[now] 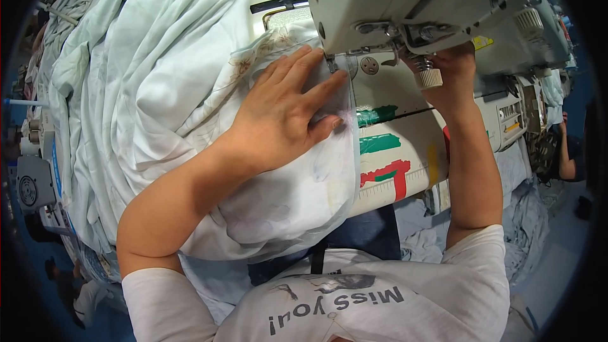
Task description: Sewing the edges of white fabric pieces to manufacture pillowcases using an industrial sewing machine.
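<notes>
My left hand (278, 114) lies flat with fingers spread on a pale white cloth (285, 202). Its fingertips are close to the presser foot (332, 63) of a sewing machine (361, 0). The cloth's edge runs under the foot and curves down toward my lap. A floral-patterned strip (253, 57) of the cloth lies beside that hand. My right hand (453, 79) reaches up behind a ridged tension knob (429, 77) at the machine's head. Machine parts hide most of its fingers, so I cannot make out whether it grips anything.
Bunched pale cloth (152, 82) fills the left side. Green and red tape marks the machine bed (415, 180) at the right of the worked cloth. More crumpled cloth (519, 228) hangs at the lower right. Another person's arm (563, 152) shows at the far right.
</notes>
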The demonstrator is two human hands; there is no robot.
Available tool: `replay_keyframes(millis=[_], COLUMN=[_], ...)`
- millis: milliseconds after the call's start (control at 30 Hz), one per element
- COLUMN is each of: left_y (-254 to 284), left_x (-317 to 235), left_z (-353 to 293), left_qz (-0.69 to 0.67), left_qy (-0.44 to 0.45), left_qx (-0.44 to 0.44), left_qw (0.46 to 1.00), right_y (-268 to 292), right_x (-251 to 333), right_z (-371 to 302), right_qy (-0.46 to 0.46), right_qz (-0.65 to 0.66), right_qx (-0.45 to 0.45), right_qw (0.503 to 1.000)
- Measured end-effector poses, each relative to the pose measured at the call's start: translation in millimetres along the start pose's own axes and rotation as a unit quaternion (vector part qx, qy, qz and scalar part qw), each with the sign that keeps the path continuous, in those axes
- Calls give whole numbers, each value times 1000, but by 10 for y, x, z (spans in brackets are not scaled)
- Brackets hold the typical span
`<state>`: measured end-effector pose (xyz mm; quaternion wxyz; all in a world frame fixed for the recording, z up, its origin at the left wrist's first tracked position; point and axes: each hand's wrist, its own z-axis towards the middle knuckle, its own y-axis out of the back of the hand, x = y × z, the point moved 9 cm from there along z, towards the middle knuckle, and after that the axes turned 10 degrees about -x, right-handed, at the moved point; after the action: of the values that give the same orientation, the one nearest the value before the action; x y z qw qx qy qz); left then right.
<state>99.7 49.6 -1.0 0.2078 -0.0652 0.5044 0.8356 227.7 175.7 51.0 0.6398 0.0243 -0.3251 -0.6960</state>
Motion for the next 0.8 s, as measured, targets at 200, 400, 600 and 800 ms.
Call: replay_keyframes(millis=[200,400,600,800], left_y=[-37,-36,-44,-46], left_x=[-106,-121,-11,45], left_z=[-89,-117,-45,8], left_qz=[-9,-14,-12,11], left_qy=[6,9,15,11], left_qx=[18,28,40,36], left_qw=[1000,999,999,999], right_y=[-23,-219,-264,-310], right_x=[108,-289,-13,-258], right_z=[-6,-191,-138,-228], right_qy=[36,-224,19,-127], right_qz=[-23,86,8,105], right_qx=[-16,67,66,78], right_qw=[999,969,998,983])
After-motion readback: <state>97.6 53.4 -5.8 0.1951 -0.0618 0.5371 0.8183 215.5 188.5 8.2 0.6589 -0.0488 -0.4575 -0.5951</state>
